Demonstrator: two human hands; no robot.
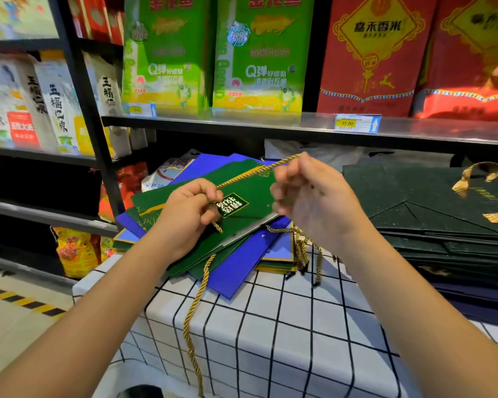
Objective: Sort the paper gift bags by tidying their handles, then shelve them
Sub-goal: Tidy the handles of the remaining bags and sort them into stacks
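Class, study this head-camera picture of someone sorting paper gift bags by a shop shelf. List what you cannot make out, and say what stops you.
Head view:
- Right hand: motion blur hides how its fingers hold the twisted gold cord handle.
- Flat green paper gift bag: the left hand covers part of its printed label.
- Blue paper gift bags: overlapped, so uncountable.
- Dark green bag stack: cut off by the right edge.
- White shelf price tag: small print illegible.
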